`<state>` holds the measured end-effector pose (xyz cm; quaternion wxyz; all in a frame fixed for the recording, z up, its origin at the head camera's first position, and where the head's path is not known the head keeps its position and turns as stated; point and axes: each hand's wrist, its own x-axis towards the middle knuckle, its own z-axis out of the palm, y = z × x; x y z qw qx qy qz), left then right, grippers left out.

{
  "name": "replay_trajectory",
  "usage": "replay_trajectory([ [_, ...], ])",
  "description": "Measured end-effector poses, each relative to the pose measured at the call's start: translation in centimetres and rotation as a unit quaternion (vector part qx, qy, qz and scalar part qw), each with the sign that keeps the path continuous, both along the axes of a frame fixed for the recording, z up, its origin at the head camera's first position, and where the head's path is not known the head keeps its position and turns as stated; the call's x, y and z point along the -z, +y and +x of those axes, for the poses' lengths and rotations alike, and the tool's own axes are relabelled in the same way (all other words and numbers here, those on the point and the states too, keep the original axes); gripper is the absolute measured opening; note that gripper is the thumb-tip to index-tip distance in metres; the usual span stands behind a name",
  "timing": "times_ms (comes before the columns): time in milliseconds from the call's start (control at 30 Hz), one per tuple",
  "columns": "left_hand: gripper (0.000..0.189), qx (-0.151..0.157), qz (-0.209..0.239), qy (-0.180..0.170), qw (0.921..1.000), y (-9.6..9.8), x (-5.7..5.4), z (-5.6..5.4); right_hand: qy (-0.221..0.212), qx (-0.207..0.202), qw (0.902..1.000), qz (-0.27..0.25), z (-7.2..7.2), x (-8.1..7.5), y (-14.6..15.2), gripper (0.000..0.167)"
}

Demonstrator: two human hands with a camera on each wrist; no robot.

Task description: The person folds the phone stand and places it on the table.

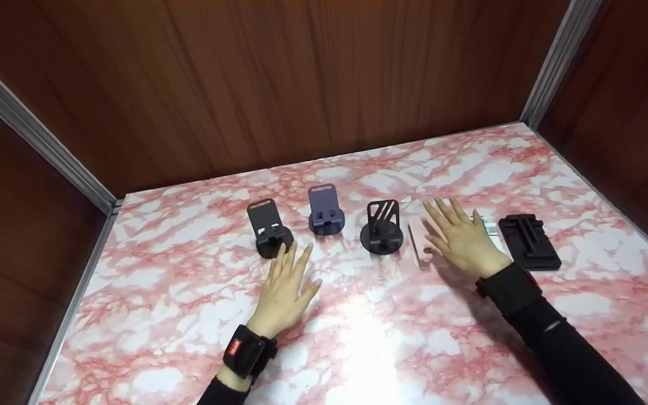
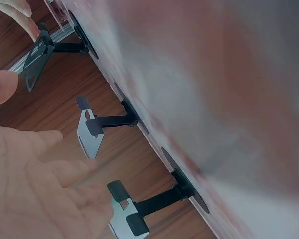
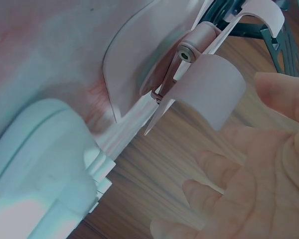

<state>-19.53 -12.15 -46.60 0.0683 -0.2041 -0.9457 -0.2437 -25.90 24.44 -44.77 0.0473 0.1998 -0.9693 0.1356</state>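
Observation:
My left hand (image 1: 283, 295) is spread with straight fingers, its fingertips overlapping the base of a black phone stand (image 1: 264, 217) in the head view. That stand's plate and arm (image 2: 162, 201) show beside the fingers in the left wrist view. My right hand (image 1: 464, 242) hovers, fingers extended, over a pale pink phone stand (image 1: 421, 243) and hides much of it. The right wrist view shows the pink stand's curved cradle (image 3: 209, 87) near the thumb and fingers. Neither hand grips anything. Between the hands stand a purple phone stand (image 1: 324, 202) and a black slotted phone stand (image 1: 372, 237).
A pale, whitish stand (image 3: 50, 169), mostly hidden by the right hand in the head view, lies right of the pink one. Farther right is a folded black stand (image 1: 546, 256). Wood-grain panels (image 1: 313, 84) wall in the red-and-white marbled table (image 1: 189, 315).

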Motion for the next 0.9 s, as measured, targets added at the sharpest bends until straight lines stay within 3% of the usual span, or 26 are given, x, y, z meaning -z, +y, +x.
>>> replay_trajectory([
  [500, 0.065, 0.010, -0.018, 0.030, 0.9993, 2.4, -2.1, -2.3, -0.007, 0.002, 0.9999, 0.007, -0.1, 0.3, -0.2, 0.063],
  [733, 0.064, 0.020, -0.009, 0.042, 0.9989, 4.1, -2.6, -3.2, 0.017, -0.002, 0.9998, 0.004, 0.0, 0.6, -0.3, 0.063],
  [900, 0.065, 0.025, -0.008, 0.052, 0.9983, 5.5, -2.9, -4.2, 0.009, -0.005, 0.9999, 0.001, 0.1, 0.6, -0.4, 0.063],
])
